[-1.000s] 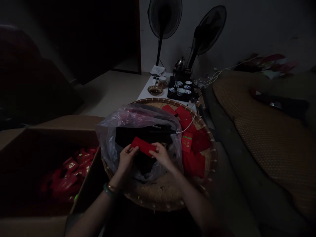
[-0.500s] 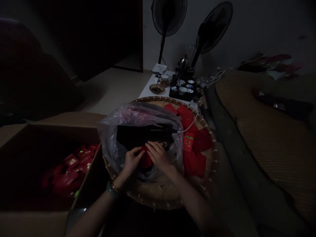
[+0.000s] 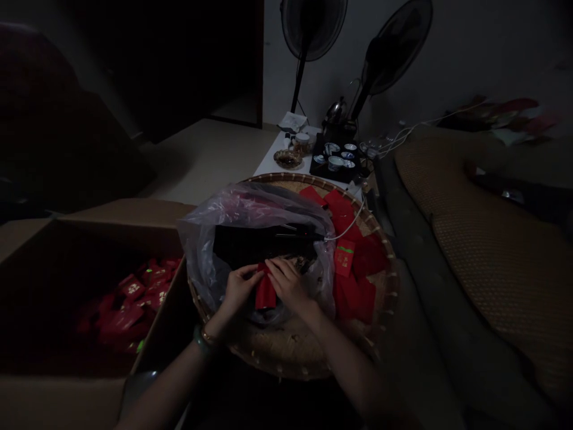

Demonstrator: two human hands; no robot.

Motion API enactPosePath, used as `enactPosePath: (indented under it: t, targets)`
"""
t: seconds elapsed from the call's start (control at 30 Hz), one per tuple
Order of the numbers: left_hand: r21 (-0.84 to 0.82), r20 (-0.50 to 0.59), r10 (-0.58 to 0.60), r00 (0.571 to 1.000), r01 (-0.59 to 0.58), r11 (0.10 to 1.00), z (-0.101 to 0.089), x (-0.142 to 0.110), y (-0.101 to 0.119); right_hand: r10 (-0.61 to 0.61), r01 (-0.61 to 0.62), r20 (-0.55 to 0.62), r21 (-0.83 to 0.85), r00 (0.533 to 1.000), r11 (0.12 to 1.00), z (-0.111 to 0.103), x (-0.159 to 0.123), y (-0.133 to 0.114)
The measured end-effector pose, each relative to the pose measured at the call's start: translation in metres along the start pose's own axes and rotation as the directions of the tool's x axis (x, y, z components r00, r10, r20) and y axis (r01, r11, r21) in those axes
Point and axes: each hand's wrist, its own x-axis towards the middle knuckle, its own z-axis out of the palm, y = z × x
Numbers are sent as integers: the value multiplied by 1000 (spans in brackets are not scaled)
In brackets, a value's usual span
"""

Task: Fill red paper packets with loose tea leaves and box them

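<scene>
Between my two hands is a red envelope (image 3: 265,295), held upright over the opening of a clear plastic bag (image 3: 201,239). My left hand (image 3: 239,291) pinches its upper left side with thumb and fingers. On the other side, the fingers of my right hand (image 3: 290,285) are closed against its top right. The bag lies on a round woven bamboo tray (image 3: 286,355), and dark contents I cannot make out show inside it. Several red envelopes (image 3: 356,295) are spread on the tray's right side, one of them printed in gold with a green strip (image 3: 345,258).
At the left stands an open cardboard box (image 3: 129,209) holding a heap of small red packets (image 3: 129,304). Beyond the tray, a white table bears a black tea tray (image 3: 324,168) with cups. Two fans (image 3: 313,30) stand behind. A woven mat (image 3: 483,239) covers the seat at right.
The red envelope between my hands now shows more of its front, reaching lower below my fingers. Both hands keep nearly the same place. The whole view has shifted slightly.
</scene>
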Motion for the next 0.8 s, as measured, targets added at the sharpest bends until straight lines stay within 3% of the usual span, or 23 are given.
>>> enactPosePath:
  t: [0.3,0.57,0.67,0.8]
  targets:
    - [-23,2,-25,1000,25,999,2,-1,1,10,-14,-71,-51,997,999,3,-4,2]
    - [11,60,-52,997,51,999,3,-5,4,31,-30,-16,49,999,998,7,-4,8]
    - [-2,101,-74,992,75,997,0,-5,5,173,-167,-45,107,984,980,3,0,12]
    - [13,222,-128,967,128,992,-7,-2,6,431,-405,-90,217,898,888,-7,5,16]
